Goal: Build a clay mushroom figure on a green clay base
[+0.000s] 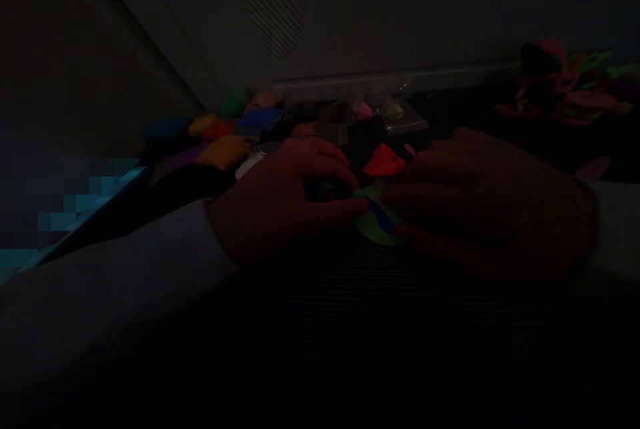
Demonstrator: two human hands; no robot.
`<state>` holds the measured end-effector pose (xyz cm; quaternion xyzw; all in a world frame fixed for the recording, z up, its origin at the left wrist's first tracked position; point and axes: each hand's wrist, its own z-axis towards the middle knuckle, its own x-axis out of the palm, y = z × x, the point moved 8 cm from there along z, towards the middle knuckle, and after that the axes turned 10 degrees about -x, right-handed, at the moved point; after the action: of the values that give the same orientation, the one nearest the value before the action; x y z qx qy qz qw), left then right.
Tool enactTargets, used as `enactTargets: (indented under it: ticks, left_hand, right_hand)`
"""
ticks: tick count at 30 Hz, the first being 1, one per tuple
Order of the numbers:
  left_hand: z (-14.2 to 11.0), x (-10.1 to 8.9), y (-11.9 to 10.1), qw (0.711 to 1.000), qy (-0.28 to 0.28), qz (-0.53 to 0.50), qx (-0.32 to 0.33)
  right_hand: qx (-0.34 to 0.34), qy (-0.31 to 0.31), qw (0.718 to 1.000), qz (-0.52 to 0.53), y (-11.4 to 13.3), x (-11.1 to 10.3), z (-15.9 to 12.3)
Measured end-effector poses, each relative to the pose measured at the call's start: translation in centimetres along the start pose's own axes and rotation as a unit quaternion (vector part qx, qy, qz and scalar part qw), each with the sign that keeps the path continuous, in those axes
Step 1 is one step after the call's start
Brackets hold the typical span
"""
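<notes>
The picture is very dark. A small clay mushroom with a red cap (384, 161) and pale stem stands on a round light-green clay base (375, 226). Across the front of that base runs a narrow blue clay strip (383, 217). My left hand (295, 196) has its thumb and index finger pinched at the strip's left, greenish end. At the other end, my right hand (490, 202) has its thumb against the strip and its fingers curled beside the mushroom. Those fingers hide the right side of the base. Something small and dark green lies behind my left fingertips.
Several coloured clay packets (223, 151) are heaped at the back left. Clear bags (406, 117) with small clay lumps lie along the back wall. Colourful clay figures (565, 82) stand at the back right. The wall panel has a ribbed heart (275, 12).
</notes>
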<state>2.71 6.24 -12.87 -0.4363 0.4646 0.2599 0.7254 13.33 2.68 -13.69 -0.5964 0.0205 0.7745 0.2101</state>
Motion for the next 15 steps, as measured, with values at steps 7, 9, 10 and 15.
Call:
enactTargets:
  ticks: [7, 9, 10, 15]
  left_hand:
    - [-0.12, -0.17, -0.06, 0.999, 0.007, 0.025, 0.03]
    - [-0.21, -0.19, -0.04, 0.999, -0.007, 0.032, 0.037]
    - [-0.25, -0.18, -0.08, 0.998, -0.013, 0.035, 0.042]
    - [-0.44, -0.41, -0.38, 0.997, -0.033, 0.038, 0.06]
  right_hand:
    - [-0.01, -0.024, 1.0, -0.002, 0.09, -0.21, -0.03]
    - [-0.008, -0.017, 1.0, 0.002, 0.08, -0.12, -0.04]
    - [-0.008, -0.015, 1.0, 0.004, 0.1, -0.09, -0.03]
    - [-0.01, -0.016, 1.0, 0.009, 0.21, -0.09, 0.04]
